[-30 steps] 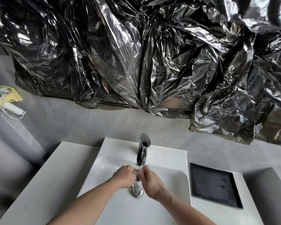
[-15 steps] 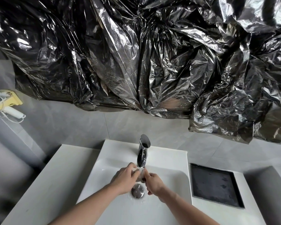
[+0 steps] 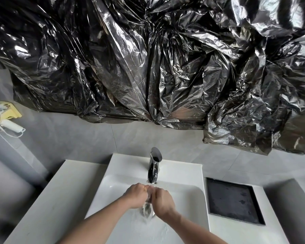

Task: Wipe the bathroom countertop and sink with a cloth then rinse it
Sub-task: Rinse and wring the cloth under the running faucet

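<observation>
The left hand [image 3: 136, 196] is curled into a fist round one end of a small wet cloth [image 3: 148, 199], and the right hand [image 3: 163, 202], knuckle to knuckle with it, grips the other end; the cloth shows only as a pale sliver between them. Directly beyond the hands stands the chrome tap [image 3: 153, 166], and water falls from below them toward the drain [image 3: 147, 211], which sits just beneath and is blurred by the stream. The sink [image 3: 187, 196] surrounds both hands; the countertop [image 3: 60, 187] lies well to the left, a dark square tray [image 3: 233, 199] to the right. This looks like the rinsing step, likely a wring. Next would call for twisting the cloth firmly over the basin, then shutting off the water. Most of the cloth is hidden inside the fists, so its size and cleanness cannot be judged.
</observation>
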Demonstrator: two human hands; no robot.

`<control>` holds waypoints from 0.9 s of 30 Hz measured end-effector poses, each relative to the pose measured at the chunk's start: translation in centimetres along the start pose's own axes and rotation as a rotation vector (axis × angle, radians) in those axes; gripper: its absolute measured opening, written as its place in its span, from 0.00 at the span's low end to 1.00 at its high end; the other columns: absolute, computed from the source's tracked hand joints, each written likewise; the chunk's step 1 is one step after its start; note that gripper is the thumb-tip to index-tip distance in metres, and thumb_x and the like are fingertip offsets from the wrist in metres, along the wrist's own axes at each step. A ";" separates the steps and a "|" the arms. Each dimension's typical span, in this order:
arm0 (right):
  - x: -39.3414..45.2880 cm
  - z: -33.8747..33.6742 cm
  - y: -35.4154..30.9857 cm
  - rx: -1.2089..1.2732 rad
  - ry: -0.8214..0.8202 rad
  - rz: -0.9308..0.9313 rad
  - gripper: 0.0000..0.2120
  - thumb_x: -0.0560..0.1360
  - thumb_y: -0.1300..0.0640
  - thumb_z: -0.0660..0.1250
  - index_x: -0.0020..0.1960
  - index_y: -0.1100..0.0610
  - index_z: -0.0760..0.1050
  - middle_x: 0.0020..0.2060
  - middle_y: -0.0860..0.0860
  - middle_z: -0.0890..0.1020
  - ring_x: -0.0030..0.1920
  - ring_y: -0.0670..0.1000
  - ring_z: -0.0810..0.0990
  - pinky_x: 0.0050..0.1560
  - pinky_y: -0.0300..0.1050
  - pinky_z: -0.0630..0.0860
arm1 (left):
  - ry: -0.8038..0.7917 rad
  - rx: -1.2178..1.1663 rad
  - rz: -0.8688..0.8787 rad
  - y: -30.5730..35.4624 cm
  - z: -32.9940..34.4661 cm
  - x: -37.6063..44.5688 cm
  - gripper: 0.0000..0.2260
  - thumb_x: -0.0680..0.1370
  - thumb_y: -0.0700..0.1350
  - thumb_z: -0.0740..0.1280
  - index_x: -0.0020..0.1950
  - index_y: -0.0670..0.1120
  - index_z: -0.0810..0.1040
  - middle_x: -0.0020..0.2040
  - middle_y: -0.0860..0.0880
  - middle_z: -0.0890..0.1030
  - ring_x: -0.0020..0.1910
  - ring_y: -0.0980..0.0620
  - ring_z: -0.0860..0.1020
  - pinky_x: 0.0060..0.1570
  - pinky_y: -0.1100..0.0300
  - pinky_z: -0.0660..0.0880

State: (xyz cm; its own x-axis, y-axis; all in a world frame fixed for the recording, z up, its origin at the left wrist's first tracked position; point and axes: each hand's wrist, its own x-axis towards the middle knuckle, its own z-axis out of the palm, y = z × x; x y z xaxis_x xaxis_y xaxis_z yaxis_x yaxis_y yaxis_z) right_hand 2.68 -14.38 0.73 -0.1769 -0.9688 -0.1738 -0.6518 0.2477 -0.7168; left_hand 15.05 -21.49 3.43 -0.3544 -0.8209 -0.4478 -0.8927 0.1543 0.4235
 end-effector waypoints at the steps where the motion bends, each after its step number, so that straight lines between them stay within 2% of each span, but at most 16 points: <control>1: -0.1 -0.1 -0.1 -0.046 0.013 -0.017 0.17 0.74 0.45 0.49 0.38 0.52 0.71 0.29 0.49 0.76 0.35 0.57 0.72 0.42 0.51 0.76 | -0.002 -0.033 -0.025 0.4 0.1 0.3 0.20 0.85 0.51 0.50 0.49 0.46 0.80 0.59 0.40 0.82 0.59 0.40 0.78 0.55 0.53 0.73; 3: -0.3 -0.4 -0.1 -0.062 0.063 -0.010 0.10 0.75 0.49 0.53 0.38 0.50 0.68 0.32 0.49 0.79 0.37 0.58 0.76 0.42 0.52 0.74 | 0.028 -0.117 -0.073 1.1 0.4 0.5 0.21 0.84 0.49 0.51 0.56 0.41 0.81 0.59 0.39 0.82 0.59 0.41 0.79 0.57 0.54 0.73; 5: -0.5 -0.5 0.1 -0.021 0.111 -0.008 0.12 0.80 0.56 0.56 0.39 0.46 0.63 0.32 0.44 0.78 0.36 0.52 0.76 0.39 0.46 0.71 | 0.055 -0.229 -0.115 1.5 0.9 0.6 0.20 0.82 0.50 0.53 0.53 0.42 0.82 0.56 0.40 0.84 0.57 0.41 0.80 0.55 0.55 0.74; 7: -0.5 -0.7 0.5 0.078 0.123 -0.021 0.09 0.81 0.58 0.55 0.45 0.45 0.64 0.34 0.43 0.80 0.36 0.46 0.77 0.39 0.44 0.72 | 0.066 -0.356 -0.147 1.6 1.4 0.6 0.20 0.80 0.53 0.56 0.49 0.43 0.83 0.50 0.43 0.86 0.53 0.42 0.82 0.51 0.55 0.76; 10: 0.1 -0.5 1.6 0.248 0.163 0.038 0.04 0.83 0.53 0.56 0.51 0.48 0.69 0.40 0.45 0.84 0.42 0.43 0.82 0.46 0.48 0.76 | 0.087 -0.569 -0.143 1.4 1.7 0.4 0.14 0.81 0.49 0.58 0.46 0.45 0.81 0.43 0.46 0.84 0.43 0.45 0.82 0.42 0.57 0.77; 12: 0.4 -0.2 2.0 0.465 0.131 0.160 0.08 0.83 0.47 0.58 0.54 0.49 0.74 0.47 0.48 0.85 0.45 0.41 0.83 0.50 0.47 0.77 | 0.080 -0.686 -0.151 1.5 1.5 -0.1 0.11 0.82 0.48 0.57 0.48 0.47 0.78 0.42 0.47 0.83 0.37 0.47 0.82 0.32 0.61 0.75; 13: 0.3 -0.1 1.8 0.595 0.083 0.235 0.11 0.82 0.44 0.59 0.56 0.49 0.75 0.50 0.50 0.85 0.47 0.44 0.84 0.50 0.49 0.80 | 0.078 -0.718 -0.158 1.4 1.4 -0.3 0.10 0.82 0.48 0.58 0.50 0.48 0.77 0.44 0.47 0.84 0.38 0.48 0.83 0.31 0.61 0.77; 15: 0.0 0.3 1.6 0.829 -0.021 0.341 0.13 0.84 0.44 0.59 0.61 0.50 0.75 0.52 0.54 0.86 0.46 0.52 0.87 0.47 0.52 0.81 | 0.092 -0.779 -0.150 1.0 1.6 -0.7 0.10 0.80 0.53 0.61 0.52 0.49 0.77 0.45 0.46 0.85 0.40 0.48 0.85 0.40 0.52 0.84; 16: -0.2 0.4 1.4 0.871 -0.048 0.360 0.11 0.85 0.45 0.59 0.62 0.49 0.74 0.50 0.54 0.86 0.44 0.52 0.87 0.45 0.51 0.81 | 0.086 -0.825 -0.148 0.7 1.9 -0.8 0.12 0.79 0.56 0.64 0.52 0.49 0.77 0.44 0.45 0.86 0.40 0.48 0.85 0.43 0.49 0.84; 18: -0.3 0.8 1.1 0.826 -0.056 0.341 0.12 0.85 0.44 0.58 0.63 0.47 0.75 0.45 0.52 0.86 0.41 0.51 0.85 0.44 0.48 0.79 | 0.049 -0.872 -0.121 0.4 2.2 -1.4 0.19 0.76 0.63 0.68 0.49 0.46 0.78 0.40 0.45 0.86 0.38 0.49 0.84 0.43 0.51 0.83; 19: -0.2 1.0 0.9 0.753 -0.071 0.306 0.15 0.85 0.42 0.58 0.63 0.48 0.76 0.44 0.52 0.84 0.41 0.52 0.83 0.44 0.48 0.78 | 0.041 -0.827 -0.104 0.3 2.2 -1.9 0.22 0.74 0.66 0.69 0.47 0.46 0.78 0.39 0.47 0.86 0.37 0.50 0.84 0.41 0.55 0.81; 21: -0.3 1.2 0.4 0.671 -0.071 0.277 0.22 0.83 0.37 0.59 0.60 0.53 0.78 0.42 0.53 0.81 0.41 0.54 0.78 0.45 0.48 0.77 | 0.058 -0.683 -0.061 -0.1 2.3 -2.5 0.21 0.73 0.67 0.70 0.42 0.49 0.79 0.37 0.51 0.86 0.37 0.53 0.83 0.39 0.59 0.76; 23: -0.2 1.4 0.2 0.689 -0.102 0.316 0.23 0.81 0.35 0.61 0.55 0.53 0.81 0.41 0.54 0.78 0.43 0.55 0.75 0.43 0.47 0.76 | 0.068 -0.586 0.023 -0.8 2.3 -2.7 0.15 0.77 0.61 0.69 0.38 0.52 0.80 0.37 0.55 0.85 0.37 0.56 0.83 0.42 0.57 0.78; 25: -0.4 1.1 0.0 0.751 -0.118 0.351 0.18 0.81 0.39 0.63 0.48 0.51 0.83 0.37 0.53 0.76 0.40 0.54 0.74 0.39 0.42 0.73 | 0.071 -0.499 0.077 -1.7 2.0 -2.4 0.13 0.79 0.51 0.69 0.35 0.53 0.82 0.37 0.59 0.84 0.35 0.58 0.82 0.47 0.56 0.78; 27: -0.6 0.6 0.1 0.792 -0.110 0.339 0.15 0.81 0.52 0.63 0.37 0.52 0.77 0.32 0.50 0.73 0.33 0.47 0.72 0.34 0.35 0.68 | 0.095 -0.489 0.041 -2.5 1.5 -2.3 0.09 0.79 0.49 0.69 0.39 0.52 0.83 0.38 0.61 0.84 0.37 0.59 0.82 0.47 0.57 0.78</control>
State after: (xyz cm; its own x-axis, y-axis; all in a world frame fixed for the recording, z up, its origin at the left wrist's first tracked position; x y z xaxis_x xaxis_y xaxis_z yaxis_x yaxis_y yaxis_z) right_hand 3.14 -13.78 0.33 -0.1698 -0.8502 -0.4984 0.1360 0.4807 -0.8663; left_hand 17.72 -19.15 2.24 -0.3392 -0.8697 -0.3586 -0.6351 -0.0696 0.7693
